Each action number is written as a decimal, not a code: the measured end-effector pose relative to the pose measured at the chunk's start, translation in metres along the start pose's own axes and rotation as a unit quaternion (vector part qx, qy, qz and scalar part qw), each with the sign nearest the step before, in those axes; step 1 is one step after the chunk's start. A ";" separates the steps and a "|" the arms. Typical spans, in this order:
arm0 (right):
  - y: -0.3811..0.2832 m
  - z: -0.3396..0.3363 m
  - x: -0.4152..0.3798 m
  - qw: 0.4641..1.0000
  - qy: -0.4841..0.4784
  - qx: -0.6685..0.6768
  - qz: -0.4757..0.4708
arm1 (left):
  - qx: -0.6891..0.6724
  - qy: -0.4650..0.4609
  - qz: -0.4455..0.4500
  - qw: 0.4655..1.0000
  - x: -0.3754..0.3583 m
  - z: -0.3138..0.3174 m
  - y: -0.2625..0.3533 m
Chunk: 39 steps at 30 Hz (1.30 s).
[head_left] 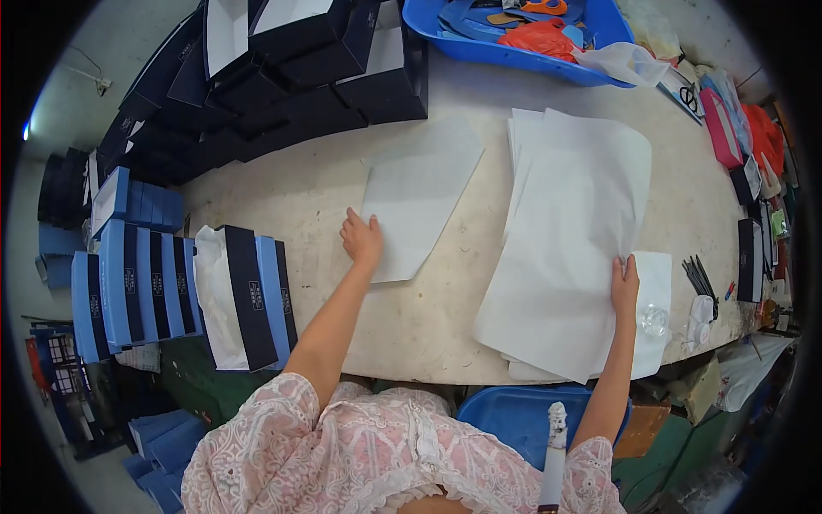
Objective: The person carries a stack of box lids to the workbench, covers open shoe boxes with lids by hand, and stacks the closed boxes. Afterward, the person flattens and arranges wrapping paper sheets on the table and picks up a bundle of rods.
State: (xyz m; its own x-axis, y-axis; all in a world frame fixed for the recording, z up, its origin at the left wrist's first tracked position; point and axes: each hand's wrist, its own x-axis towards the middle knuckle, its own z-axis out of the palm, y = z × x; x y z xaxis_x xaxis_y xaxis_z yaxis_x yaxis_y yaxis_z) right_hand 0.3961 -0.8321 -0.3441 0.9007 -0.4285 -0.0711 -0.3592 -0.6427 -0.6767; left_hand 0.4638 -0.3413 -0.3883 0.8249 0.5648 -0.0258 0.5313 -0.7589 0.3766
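A white sheet of paper (419, 197) lies by itself at the middle of the table. At its left edge is my left hand (361, 238), thumb by the paper and fingers apart on the tabletop. Farther right, several large white sheets form a loose stack (569, 231), their edges uneven. My right hand (626, 287) pinches the right edge of the top sheet, which creases near the fingers. Under that hand, a smaller white sheet (655, 343) pokes out, with a small clear plastic item (654, 319) on it.
Dark boxes (300, 120) are piled at the back left; blue-and-black boxes (158, 291) line the left edge. A blue basin (514, 56) stands at the back. Pens (700, 278) lie on the right. A blue tub (505, 420) sits below the table edge, a cigarette (554, 467) in the foreground.
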 end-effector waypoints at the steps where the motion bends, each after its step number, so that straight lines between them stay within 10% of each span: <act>1: 0.003 0.000 0.000 1.000 -0.007 -0.019 -0.021 | 0.021 -0.030 -0.010 0.999 0.006 -0.005 -0.004; 5: -0.016 -0.023 -0.003 0.987 -0.138 0.074 0.044 | 0.027 -0.165 -0.056 0.984 0.032 0.001 -0.017; 8: -0.020 -0.034 -0.008 0.954 -0.187 0.213 0.102 | -0.291 -0.257 -0.066 0.919 0.041 -0.010 -0.011; 14: 0.017 -0.014 -0.012 0.974 -0.142 0.166 0.056 | -0.128 -0.121 0.331 0.927 0.016 -0.110 0.105; 21: 0.033 0.016 -0.013 0.999 -0.043 0.021 0.025 | 0.058 -0.090 0.731 0.674 -0.111 -0.089 0.216; 31: 0.012 0.003 -0.034 0.990 0.136 -0.035 -0.017 | 0.152 -0.296 0.719 0.610 -0.204 -0.001 0.201; 34: -0.017 -0.005 -0.044 0.959 0.209 -0.081 -0.171 | 0.130 -0.292 0.737 0.596 -0.207 0.010 0.196; 39: -0.039 0.033 -0.046 0.982 0.025 -0.065 -0.176 | 0.033 -0.299 0.749 0.590 -0.215 -0.002 0.195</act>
State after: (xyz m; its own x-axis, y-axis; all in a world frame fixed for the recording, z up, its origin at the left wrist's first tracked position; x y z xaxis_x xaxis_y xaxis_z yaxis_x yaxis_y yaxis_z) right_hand 0.3766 -0.7665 -0.3385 0.9630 -0.1931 0.1882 -0.0586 -0.8311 -0.5531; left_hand 0.3897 -0.6098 -0.3077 0.2887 -0.9566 -0.0402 -0.8908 -0.2838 0.3549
